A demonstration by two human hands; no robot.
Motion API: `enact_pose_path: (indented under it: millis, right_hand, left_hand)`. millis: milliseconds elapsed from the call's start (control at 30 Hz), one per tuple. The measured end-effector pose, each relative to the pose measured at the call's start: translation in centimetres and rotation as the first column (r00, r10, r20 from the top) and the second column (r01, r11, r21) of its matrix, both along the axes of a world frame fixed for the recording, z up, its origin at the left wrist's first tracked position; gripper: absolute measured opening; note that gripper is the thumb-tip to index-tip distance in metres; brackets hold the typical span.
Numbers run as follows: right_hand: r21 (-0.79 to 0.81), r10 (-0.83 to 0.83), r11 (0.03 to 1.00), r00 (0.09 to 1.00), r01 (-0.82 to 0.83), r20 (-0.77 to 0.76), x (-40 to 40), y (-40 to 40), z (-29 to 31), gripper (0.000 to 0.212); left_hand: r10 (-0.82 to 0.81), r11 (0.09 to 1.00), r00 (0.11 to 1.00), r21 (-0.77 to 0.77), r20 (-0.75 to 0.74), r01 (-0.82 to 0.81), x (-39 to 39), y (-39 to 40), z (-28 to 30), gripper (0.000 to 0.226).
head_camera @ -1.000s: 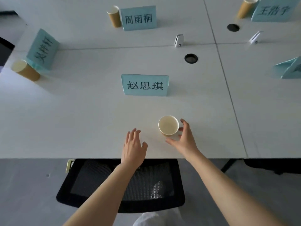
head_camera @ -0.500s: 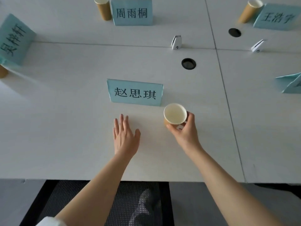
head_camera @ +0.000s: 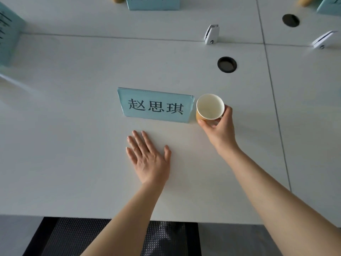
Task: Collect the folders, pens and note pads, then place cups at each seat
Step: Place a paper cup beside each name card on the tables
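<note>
A right hand [head_camera: 219,132] holds a paper cup [head_camera: 210,107] in its grip, just right of a blue name card [head_camera: 156,105] reading "赵思琪"; the left hand [head_camera: 148,159] lies flat, fingers straight, on the white worktop [head_camera: 64,145].

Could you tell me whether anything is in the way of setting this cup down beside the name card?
Nothing visible is. The right hand already grips the cup just right of the name card, with bare table beyond it.
</note>
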State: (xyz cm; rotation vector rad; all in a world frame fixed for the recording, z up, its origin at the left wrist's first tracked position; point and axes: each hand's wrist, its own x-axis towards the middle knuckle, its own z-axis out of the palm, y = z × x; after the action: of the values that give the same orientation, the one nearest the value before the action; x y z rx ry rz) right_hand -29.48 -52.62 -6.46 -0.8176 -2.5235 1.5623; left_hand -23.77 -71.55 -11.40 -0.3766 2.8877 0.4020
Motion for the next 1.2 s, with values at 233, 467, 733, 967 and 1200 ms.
enact_pose_path:
  millis: [233, 467, 733, 967, 1200]
  right_hand:
    - [-0.067, -0.007, 0.998, 0.999, 0.010, 0.048, 0.8, 0.7, -0.9, 0.061]
    - [-0.078, -0.086, 0.992, 0.986, 0.097, 0.144, 5.1, 1.9, -0.2, 0.059]
    - [-0.051, -0.195, 0.973, 0.926, 0.223, 0.324, 15.7, 6.1, 1.9, 0.035]
    - [-0.128, -0.222, 0.952, 0.916, 0.278, 0.334, 25.2, 9.9, 6.1, 0.028]
    - [-0.140, -0.319, 0.924, 0.920, 0.355, 0.226, 37.0, 17.9, 10.4, 0.029]
  left_hand:
    - [-0.006, 0.999, 0.998, -0.036, 0.055, 0.007, -0.3, 0.1, 0.1, 0.087]
    - [-0.050, 0.998, 0.976, -0.014, 0.211, 0.054, -1.0, -0.1, 1.3, 0.084]
    - [-0.161, 0.984, 0.911, 0.134, 0.381, 0.118, -1.3, -1.5, 5.2, 0.083]
    - [-0.388, 0.865, 0.890, 0.428, 0.239, 0.262, 5.9, 5.0, 8.8, 0.049]
    - [-0.396, 0.763, 0.909, 0.598, 0.134, 0.244, 18.0, 18.4, 13.5, 0.035]
